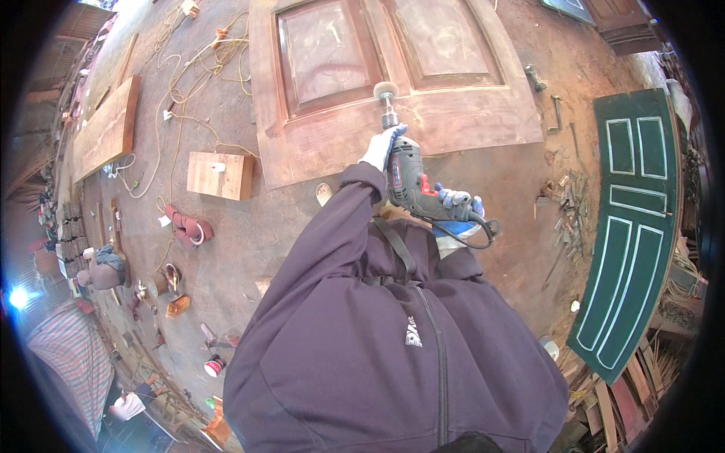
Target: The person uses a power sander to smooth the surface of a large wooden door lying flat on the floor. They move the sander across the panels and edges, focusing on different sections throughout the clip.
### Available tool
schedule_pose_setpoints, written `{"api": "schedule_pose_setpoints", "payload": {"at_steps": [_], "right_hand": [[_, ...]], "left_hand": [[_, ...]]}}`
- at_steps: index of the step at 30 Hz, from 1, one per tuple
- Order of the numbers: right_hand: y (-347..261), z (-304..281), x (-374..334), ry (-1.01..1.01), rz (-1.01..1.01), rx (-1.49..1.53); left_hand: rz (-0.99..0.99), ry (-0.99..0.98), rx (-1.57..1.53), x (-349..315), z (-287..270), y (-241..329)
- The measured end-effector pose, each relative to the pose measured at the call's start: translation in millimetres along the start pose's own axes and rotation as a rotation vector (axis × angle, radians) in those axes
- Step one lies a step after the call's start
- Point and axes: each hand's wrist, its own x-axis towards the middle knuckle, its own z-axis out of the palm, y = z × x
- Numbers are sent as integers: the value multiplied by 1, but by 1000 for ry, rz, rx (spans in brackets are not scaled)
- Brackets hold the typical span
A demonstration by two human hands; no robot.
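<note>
A dark grey power drill (408, 167) with red accents points away from me. A round pale sanding disc (386, 90) on its chuck is at the lower part of a reddish-brown wooden door (468, 113), over the frame near the inner corner of the left panel; whether it touches cannot be told. My left hand (384, 148), in a white and blue glove, is closed around the drill's front behind the chuck. My right hand (458, 214), also gloved, grips the rear handle, its fingers wrapped over it. The black power cord loops beside the right glove.
A wooden block (219, 176), a roll of reddish sandpaper (189, 226) and tangled yellow cords (208, 64) lie on the floor to the left. A thick plank (109, 128) is beyond them. On the right leans a green panelled door (633, 219), with wood scraps (572, 215) beside it.
</note>
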Motion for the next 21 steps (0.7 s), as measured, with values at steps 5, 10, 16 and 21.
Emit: {"api": "schedule_pose_setpoints", "payload": {"at_steps": [5, 10, 16, 21], "right_hand": [[2, 0, 0, 11, -10, -37], [1, 2, -1, 24, 36, 28], [3, 10, -2, 35, 151, 4], [1, 12, 0, 70, 24, 10]], "left_hand": [[-39, -16, -32, -3, 0, 1], [-43, -18, -61, -23, -5, 7], [1, 99, -109, -28, -35, -4], [84, 29, 3, -14, -6, 5]]}}
